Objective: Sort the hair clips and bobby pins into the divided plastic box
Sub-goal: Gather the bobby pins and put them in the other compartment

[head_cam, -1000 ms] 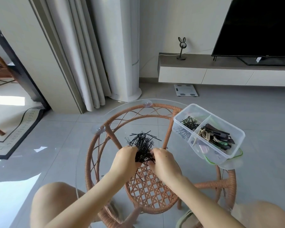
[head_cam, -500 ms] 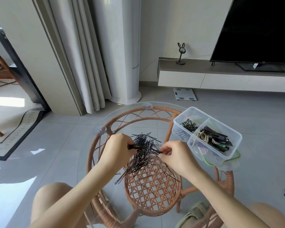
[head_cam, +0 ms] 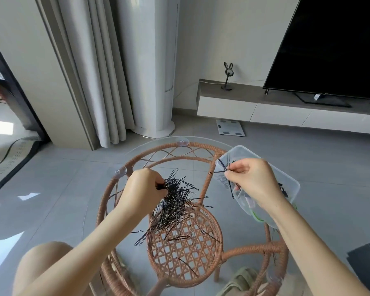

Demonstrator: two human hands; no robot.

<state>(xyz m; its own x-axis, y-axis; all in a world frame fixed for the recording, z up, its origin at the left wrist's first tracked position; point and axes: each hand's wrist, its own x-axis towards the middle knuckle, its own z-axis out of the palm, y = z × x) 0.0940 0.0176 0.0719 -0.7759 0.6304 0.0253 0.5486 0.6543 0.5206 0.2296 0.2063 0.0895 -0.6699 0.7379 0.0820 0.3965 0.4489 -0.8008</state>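
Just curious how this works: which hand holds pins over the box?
The right hand pinches a few pins above the plastic box; the left hand grips the big bunch.

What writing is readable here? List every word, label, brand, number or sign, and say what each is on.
No text is legible anywhere in this view.
White sticker on the stand of the TV: too small to read.
Bathroom scale on the floor: faint marks, no readable digits.
Plastic box: no label shows.
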